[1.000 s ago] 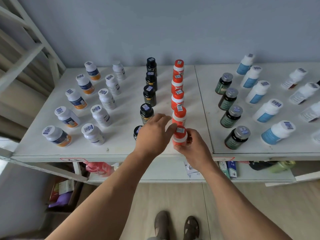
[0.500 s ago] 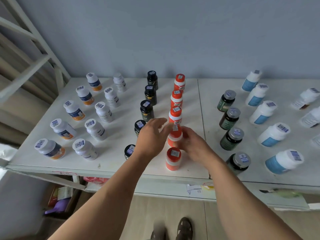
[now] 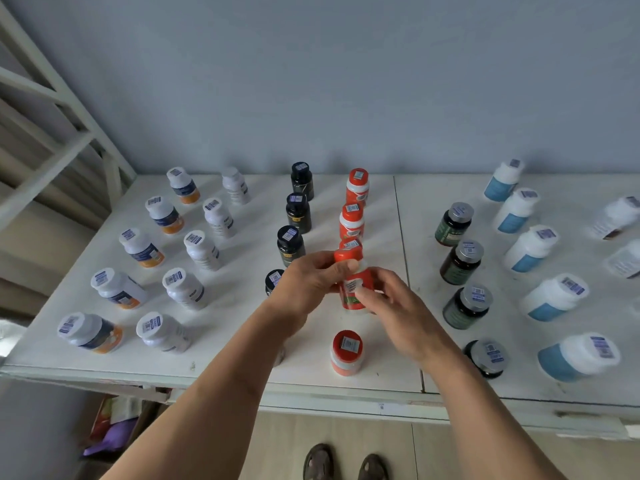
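Observation:
An orange pill bottle (image 3: 350,286) with a white band and a barcode sticker on its cap is lifted off the white table (image 3: 242,358) between both my hands. My left hand (image 3: 304,284) grips it near the cap, thumb across the front. My right hand (image 3: 391,308) pinches its lower body with the fingertips. Another orange bottle (image 3: 346,352) stands alone in front of them, near the table edge. Three more orange bottles (image 3: 356,187) stand in a column behind the held one, the nearest partly hidden.
Black bottles (image 3: 298,212) form a column left of the orange ones. White bottles (image 3: 183,289) fill the left part of the table. Dark green bottles (image 3: 462,261) and white-and-blue bottles (image 3: 554,296) stand on the right. A wall runs behind; a white frame (image 3: 52,133) rises at left.
Both hands left the front orange bottle, reached back to the second one in the column and lifted it. The camera tilted up slightly.

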`<state>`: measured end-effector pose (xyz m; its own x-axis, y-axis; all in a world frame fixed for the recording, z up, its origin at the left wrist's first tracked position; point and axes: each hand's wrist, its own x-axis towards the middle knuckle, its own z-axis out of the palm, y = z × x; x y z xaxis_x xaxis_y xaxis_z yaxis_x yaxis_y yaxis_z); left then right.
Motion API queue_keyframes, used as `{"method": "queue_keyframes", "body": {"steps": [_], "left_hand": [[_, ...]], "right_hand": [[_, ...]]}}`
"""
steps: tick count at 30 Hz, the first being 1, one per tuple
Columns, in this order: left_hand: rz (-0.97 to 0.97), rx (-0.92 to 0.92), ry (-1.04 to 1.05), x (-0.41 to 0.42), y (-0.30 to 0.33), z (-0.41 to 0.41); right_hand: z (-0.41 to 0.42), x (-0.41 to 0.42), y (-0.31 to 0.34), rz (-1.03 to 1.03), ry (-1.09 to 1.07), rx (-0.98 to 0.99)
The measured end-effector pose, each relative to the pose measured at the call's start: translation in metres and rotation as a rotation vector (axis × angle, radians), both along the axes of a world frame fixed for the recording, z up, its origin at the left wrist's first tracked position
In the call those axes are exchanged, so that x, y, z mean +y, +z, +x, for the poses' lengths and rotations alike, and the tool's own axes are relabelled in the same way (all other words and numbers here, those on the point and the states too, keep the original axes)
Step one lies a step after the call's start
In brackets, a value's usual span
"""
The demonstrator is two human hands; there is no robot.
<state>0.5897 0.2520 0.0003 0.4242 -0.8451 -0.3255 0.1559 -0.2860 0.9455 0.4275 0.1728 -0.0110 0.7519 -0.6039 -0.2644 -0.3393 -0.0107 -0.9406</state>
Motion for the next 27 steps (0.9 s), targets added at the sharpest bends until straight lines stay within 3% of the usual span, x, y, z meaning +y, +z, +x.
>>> {"method": "queue_keyframes", "body": {"steps": [2, 6, 10, 16, 20, 24, 27], "left_hand": [[-0.017, 0.086, -0.008, -0.001, -0.001, 0.003], [-0.025, 0.103, 0.007, -0.007, -0.003, -0.001], [-0.088, 0.196, 0.006, -0.010, 0.003, 0.001], [-0.062, 0.120, 0.006, -0.014, 0.011, -0.007], [-0.069, 0.160, 0.001, -0.012, 0.010, -0.002], [-0.049, 0.161, -0.007, -0.012, 0.010, -0.002], [-0.068, 0.192, -0.013, -0.010, 0.009, 0.004]], "right_hand": [[-0.001, -0.002, -0.003, -0.028, -0.009, 0.010], [0.010, 0.011, -0.005, -0.304, -0.124, 0.088], [0.002, 0.003, 0.002, -0.067, -0.098, 0.014], [0.012, 0.011, 0.005, -0.224, -0.254, 0.065], [0.004, 0.004, 0.004, 0.029, -0.159, 0.002], [0.012, 0.012, 0.001, -0.207, -0.211, 0.060], [0.010, 0.008, -0.001, -0.126, -0.190, 0.005]]}}
